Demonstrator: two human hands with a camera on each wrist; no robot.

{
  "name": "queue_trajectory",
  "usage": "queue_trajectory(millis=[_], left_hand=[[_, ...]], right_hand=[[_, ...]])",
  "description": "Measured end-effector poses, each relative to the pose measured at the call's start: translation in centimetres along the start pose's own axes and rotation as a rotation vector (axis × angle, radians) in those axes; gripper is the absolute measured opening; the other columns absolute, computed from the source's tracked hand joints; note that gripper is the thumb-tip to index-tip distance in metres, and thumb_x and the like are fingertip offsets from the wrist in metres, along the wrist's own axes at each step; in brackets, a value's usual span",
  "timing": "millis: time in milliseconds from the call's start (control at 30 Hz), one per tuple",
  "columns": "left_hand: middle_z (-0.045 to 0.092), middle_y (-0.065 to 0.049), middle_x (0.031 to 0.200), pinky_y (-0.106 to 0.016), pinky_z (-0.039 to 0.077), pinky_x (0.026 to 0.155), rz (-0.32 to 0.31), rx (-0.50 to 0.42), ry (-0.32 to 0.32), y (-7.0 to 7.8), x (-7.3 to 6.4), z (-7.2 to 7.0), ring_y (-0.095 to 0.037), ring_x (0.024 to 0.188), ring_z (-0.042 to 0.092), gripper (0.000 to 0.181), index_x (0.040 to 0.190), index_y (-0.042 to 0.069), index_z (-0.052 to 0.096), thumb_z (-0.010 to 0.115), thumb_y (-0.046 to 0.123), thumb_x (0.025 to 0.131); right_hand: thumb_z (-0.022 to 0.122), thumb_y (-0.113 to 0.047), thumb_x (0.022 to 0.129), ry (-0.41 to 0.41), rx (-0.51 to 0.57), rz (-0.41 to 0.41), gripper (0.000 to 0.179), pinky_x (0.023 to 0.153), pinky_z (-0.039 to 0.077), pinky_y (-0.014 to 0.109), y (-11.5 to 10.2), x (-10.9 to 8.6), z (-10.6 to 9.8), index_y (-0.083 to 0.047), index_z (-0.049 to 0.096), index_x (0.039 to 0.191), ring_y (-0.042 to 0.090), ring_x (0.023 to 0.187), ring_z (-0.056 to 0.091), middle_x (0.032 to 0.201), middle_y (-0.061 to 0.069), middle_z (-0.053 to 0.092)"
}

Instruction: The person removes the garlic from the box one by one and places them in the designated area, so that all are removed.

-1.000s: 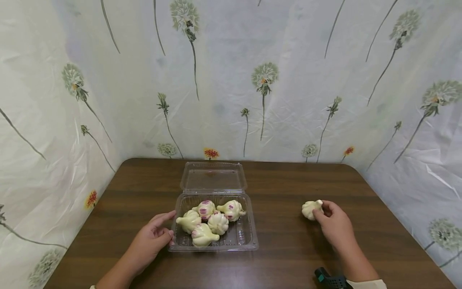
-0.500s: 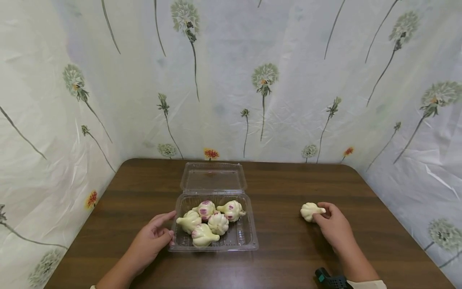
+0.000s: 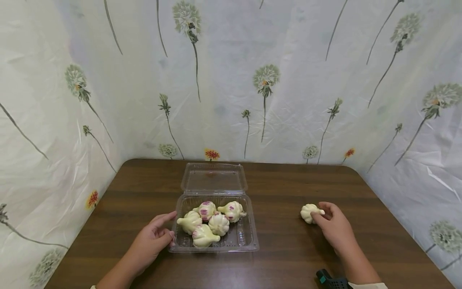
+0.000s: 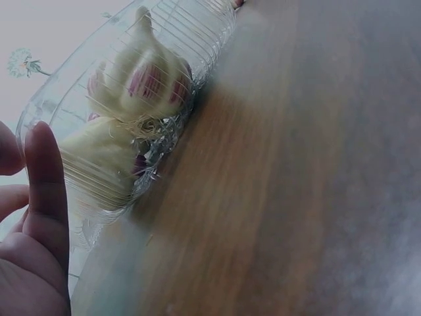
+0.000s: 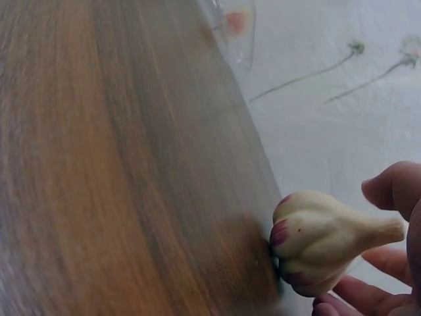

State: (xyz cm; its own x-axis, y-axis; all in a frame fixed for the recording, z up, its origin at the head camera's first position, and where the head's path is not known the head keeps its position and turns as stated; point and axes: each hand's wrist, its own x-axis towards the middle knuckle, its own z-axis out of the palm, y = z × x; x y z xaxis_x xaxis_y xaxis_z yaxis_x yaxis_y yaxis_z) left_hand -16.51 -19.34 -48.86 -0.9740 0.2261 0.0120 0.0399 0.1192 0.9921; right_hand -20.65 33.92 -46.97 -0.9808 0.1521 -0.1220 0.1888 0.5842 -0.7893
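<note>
The right hand has its fingers parted around the stem of a lone garlic bulb, the thumb clear of the stem in the wrist view, at the right of the brown surface. The left hand, fingers relaxed, touches the left side of a clear plastic container with five garlic bulbs inside, its lid open.

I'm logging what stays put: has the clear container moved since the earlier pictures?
No. Judged against the table in the head view, the clear container shows no visible shift any way.
</note>
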Motion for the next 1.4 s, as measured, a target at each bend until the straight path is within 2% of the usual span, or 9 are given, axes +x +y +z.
queue_trajectory(millis=[133, 233, 367, 567, 733, 900, 1000, 1200, 1400], left_hand=[[0.04, -0.02, 0.154, -0.028, 0.063, 0.075, -0.005, 0.0, 0.003, 0.0, 0.0, 0.0, -0.012, 0.082, 0.066, 0.059, 0.156, -0.002, 0.044, 0.062, -0.004, 0.1], [0.039, -0.02, 0.155, -0.028, 0.063, 0.075, -0.008, 0.001, 0.005, 0.0, -0.1, 0.0, -0.012, 0.082, 0.066, 0.059, 0.156, -0.002, 0.044, 0.062, -0.005, 0.1], [0.04, -0.02, 0.154, -0.028, 0.063, 0.075, -0.018, 0.007, 0.009, 0.0, -0.1, 0.1, -0.011, 0.081, 0.065, 0.06, 0.156, -0.002, 0.044, 0.062, -0.005, 0.099], [0.04, -0.021, 0.153, -0.027, 0.062, 0.075, -0.007, -0.005, 0.006, 0.3, -0.1, 0.2, -0.012, 0.081, 0.066, 0.06, 0.156, -0.002, 0.044, 0.064, -0.004, 0.099], [0.038, -0.024, 0.154, -0.026, 0.062, 0.074, 0.014, -0.026, 0.001, 0.4, -0.1, 0.2, -0.011, 0.08, 0.065, 0.06, 0.155, -0.005, 0.043, 0.063, -0.004, 0.099], [0.038, -0.022, 0.155, -0.027, 0.062, 0.075, 0.001, -0.028, 0.0, 0.3, -0.1, 0.1, -0.01, 0.081, 0.065, 0.06, 0.156, -0.004, 0.043, 0.063, -0.005, 0.099], [0.038, -0.02, 0.156, -0.027, 0.063, 0.075, -0.006, -0.021, 0.001, 0.2, 0.0, 0.1, -0.011, 0.082, 0.065, 0.06, 0.156, -0.003, 0.043, 0.062, -0.005, 0.099], [0.038, -0.02, 0.156, -0.027, 0.062, 0.076, 0.001, -0.006, -0.001, 0.1, 0.0, 0.0, -0.011, 0.082, 0.065, 0.059, 0.156, -0.004, 0.042, 0.061, -0.005, 0.1], [0.04, -0.02, 0.154, -0.027, 0.062, 0.075, -0.005, -0.006, 0.006, 0.2, 0.0, 0.0, -0.011, 0.081, 0.065, 0.058, 0.155, -0.003, 0.044, 0.061, -0.005, 0.1]], right_hand=[[0.059, -0.057, 0.102, -0.005, -0.011, -0.019, 0.089, 0.105, 0.053, 0.051, 0.0, -0.1, 0.0, 0.0, 0.026, 0.162, 0.051, 0.148, 0.036, 0.164, 0.033, 0.03], [0.057, -0.06, 0.102, 0.017, -0.084, -0.062, 0.091, 0.111, 0.046, 0.063, -0.1, -0.1, 0.1, 0.002, 0.026, 0.162, 0.054, 0.147, 0.036, 0.163, 0.034, 0.03], [0.057, -0.063, 0.101, 0.081, -0.201, -0.128, 0.092, 0.106, 0.044, 0.07, -0.6, -0.4, 0.4, 0.003, 0.031, 0.16, 0.055, 0.141, 0.04, 0.157, 0.036, 0.035], [0.062, -0.065, 0.097, 0.164, -0.255, -0.209, 0.093, 0.097, 0.046, 0.072, -1.9, -1.0, 0.9, 0.0, 0.037, 0.158, 0.053, 0.133, 0.043, 0.155, 0.035, 0.036], [0.072, -0.051, 0.097, 0.25, -0.242, -0.361, 0.073, 0.096, 0.048, 0.07, -3.4, -1.8, 1.5, -0.005, 0.05, 0.15, 0.049, 0.13, 0.049, 0.153, 0.027, 0.044], [0.08, -0.034, 0.094, 0.295, -0.239, -0.54, 0.056, 0.102, 0.046, 0.068, -5.1, -2.7, 2.5, -0.006, 0.061, 0.139, 0.044, 0.138, 0.048, 0.15, 0.018, 0.052], [0.081, -0.034, 0.093, 0.262, -0.26, -0.583, 0.057, 0.104, 0.044, 0.069, -6.2, -3.2, 2.9, -0.007, 0.061, 0.139, 0.042, 0.142, 0.045, 0.15, 0.017, 0.052], [0.078, -0.045, 0.094, 0.066, -0.322, -0.594, 0.07, 0.106, 0.045, 0.068, -8.0, -3.9, 3.2, -0.011, 0.052, 0.149, 0.04, 0.143, 0.044, 0.155, 0.013, 0.048], [0.083, -0.04, 0.09, -0.068, -0.37, -0.686, 0.069, 0.108, 0.049, 0.06, -9.0, -4.0, 4.1, -0.012, 0.055, 0.147, 0.034, 0.14, 0.051, 0.151, 0.009, 0.055]])
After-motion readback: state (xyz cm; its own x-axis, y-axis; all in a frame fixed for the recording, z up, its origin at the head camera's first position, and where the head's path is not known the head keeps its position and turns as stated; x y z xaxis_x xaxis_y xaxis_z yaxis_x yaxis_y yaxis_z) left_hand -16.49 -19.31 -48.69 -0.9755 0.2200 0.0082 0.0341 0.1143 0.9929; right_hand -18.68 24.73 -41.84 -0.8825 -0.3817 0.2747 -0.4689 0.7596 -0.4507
